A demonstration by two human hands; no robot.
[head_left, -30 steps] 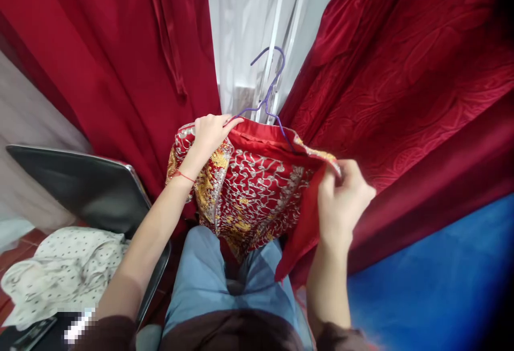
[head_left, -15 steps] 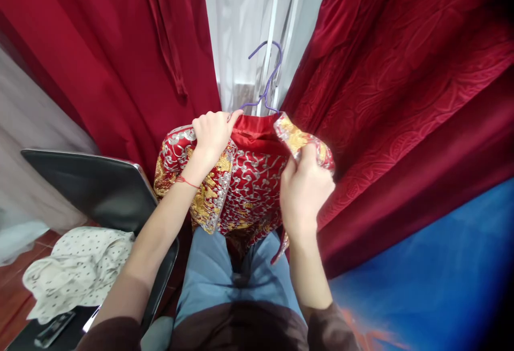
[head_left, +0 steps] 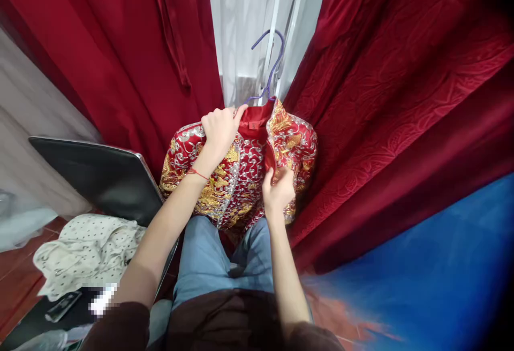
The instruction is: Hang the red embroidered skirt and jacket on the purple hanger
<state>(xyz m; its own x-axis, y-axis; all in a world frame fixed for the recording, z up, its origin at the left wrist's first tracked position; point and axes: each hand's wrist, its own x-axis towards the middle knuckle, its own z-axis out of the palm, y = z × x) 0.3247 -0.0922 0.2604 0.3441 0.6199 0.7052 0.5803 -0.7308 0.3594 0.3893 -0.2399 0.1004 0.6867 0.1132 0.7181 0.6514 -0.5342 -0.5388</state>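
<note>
A red jacket (head_left: 251,172) with gold and silver embroidery hangs on a purple hanger (head_left: 277,65) in front of my legs. Its hook points up, and a small label shows inside the red collar. My left hand (head_left: 220,129) is closed over the collar and shoulder on the left side, thumb at the neckline. Lower down, my right hand (head_left: 279,188) pinches the front edge of the right panel, folding its red lining outward. Both shoulders of the jacket are spread on the hanger, and its lower part is partly hidden by my hands.
A black chair (head_left: 100,180) stands at the left, with a white polka-dot cloth (head_left: 88,249) and a dark object (head_left: 64,305) on its seat. Red curtains (head_left: 385,99) hang on both sides. Blue material (head_left: 421,271) lies at the lower right.
My right hand has moved down and left from the jacket's right shoulder to its front edge. The right panel now lies over that shoulder of the hanger, and the collar label shows.
</note>
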